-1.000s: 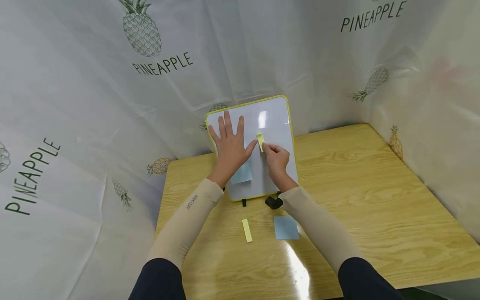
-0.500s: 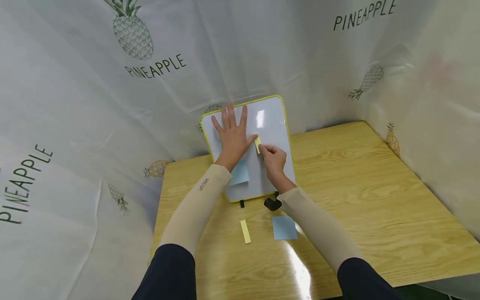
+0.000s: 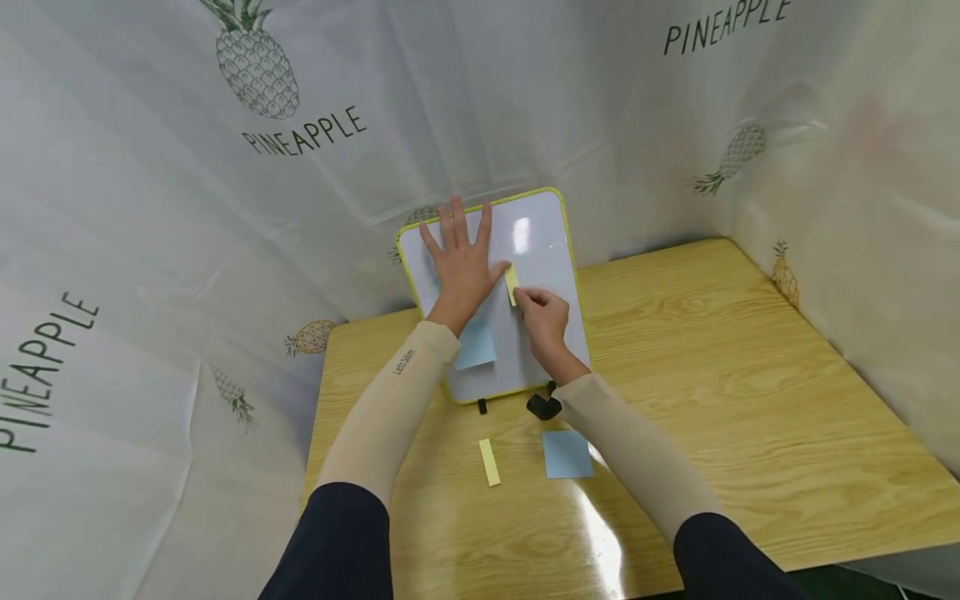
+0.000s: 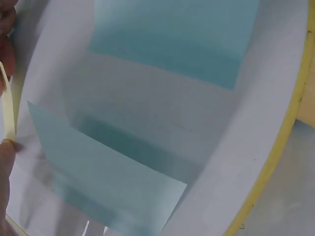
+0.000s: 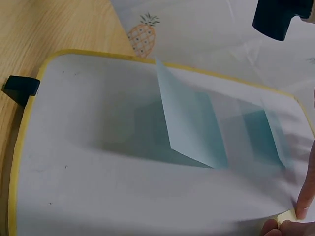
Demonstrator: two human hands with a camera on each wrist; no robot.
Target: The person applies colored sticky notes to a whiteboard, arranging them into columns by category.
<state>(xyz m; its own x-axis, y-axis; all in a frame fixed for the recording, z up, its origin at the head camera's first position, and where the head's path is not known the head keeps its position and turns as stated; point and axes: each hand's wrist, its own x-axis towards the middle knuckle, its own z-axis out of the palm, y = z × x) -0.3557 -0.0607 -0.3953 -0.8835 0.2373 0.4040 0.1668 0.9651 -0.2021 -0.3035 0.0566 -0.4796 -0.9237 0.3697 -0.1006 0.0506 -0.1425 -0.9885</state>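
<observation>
A whiteboard with a yellow rim leans on the table against the curtain. My left hand lies spread over its upper left, thumb tip on the top end of a narrow yellow sticky note. My right hand pinches that strip's lower end between thumb and finger. The left wrist view shows the strip bowed off the board between both hands. Two blue sticky notes hang on the board; the lower blue note curls outward, and the upper blue note is mostly behind my left hand in the head view.
On the wooden table, in front of the board, lie another yellow strip and a blue sticky note. Black feet hold the board's lower edge. A pineapple-print curtain hangs behind and around the table.
My left hand has moved slightly up and right, bringing its thumb onto the yellow strip's top end. My right hand keeps its pinch on the lower end. The head view has shifted a little.
</observation>
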